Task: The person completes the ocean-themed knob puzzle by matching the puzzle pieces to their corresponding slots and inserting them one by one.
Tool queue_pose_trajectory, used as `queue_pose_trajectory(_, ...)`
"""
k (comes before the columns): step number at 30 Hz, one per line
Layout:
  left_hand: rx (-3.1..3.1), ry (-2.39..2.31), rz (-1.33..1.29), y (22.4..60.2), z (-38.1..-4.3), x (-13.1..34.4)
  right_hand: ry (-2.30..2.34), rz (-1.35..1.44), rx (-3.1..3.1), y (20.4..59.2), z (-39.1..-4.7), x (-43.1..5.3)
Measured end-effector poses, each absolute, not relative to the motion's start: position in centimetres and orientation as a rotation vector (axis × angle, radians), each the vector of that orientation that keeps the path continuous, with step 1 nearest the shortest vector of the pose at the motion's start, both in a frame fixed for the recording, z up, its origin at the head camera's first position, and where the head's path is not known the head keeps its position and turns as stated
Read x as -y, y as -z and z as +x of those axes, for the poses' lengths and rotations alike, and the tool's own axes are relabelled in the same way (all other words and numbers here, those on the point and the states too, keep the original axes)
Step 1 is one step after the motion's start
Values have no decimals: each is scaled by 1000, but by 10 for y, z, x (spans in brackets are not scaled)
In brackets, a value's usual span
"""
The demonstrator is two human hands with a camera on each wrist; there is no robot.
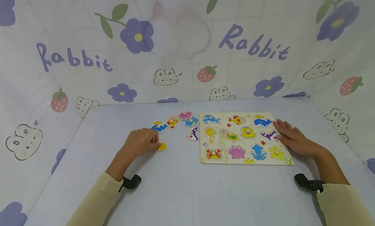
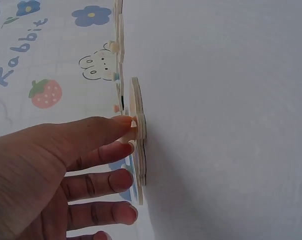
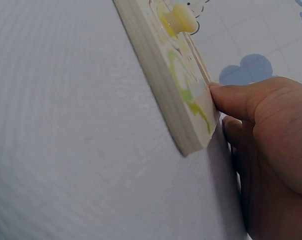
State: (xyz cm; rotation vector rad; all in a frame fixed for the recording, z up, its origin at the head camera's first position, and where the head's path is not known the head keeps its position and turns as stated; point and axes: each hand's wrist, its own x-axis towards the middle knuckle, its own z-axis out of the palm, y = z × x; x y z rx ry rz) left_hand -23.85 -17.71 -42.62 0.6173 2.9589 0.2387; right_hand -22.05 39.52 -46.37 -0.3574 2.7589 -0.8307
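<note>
My left hand (image 1: 143, 141) pinches the knob of a yellow puzzle piece (image 1: 162, 147) between thumb and fingertips, left of the board. Seen edge-on in the left wrist view, the thin wooden piece (image 2: 141, 125) stands at my thumb tip, other fingers spread below. A blue whale piece (image 1: 159, 127) lies just beyond this hand. At the right side of the wooden sea-animal puzzle board (image 1: 246, 161), my right hand (image 1: 297, 139) rests with fingers extended over its edge. The thumb (image 3: 236, 100) touches the board's side near its corner in the right wrist view.
Several loose knobbed pieces lie left of the board: an orange fish (image 1: 172, 122), a pink shell (image 1: 185, 115), a blue squid (image 1: 191, 122) and a purple dolphin (image 1: 193, 134). A crab (image 1: 214, 153) and a turtle (image 1: 229, 135) sit in the board. Patterned cloth (image 1: 187, 57) hangs behind the table.
</note>
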Motion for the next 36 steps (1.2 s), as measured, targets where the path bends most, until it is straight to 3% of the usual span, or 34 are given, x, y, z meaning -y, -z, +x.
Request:
queue_pose_trajectory(12,-2900,-347,767,424,-243,187,836,-360,-2764,463,-219,-394)
queue_pose_trajectory(36,-2796,-380,770,411,-240,190,820,-371,-2769,463,-219,-394)
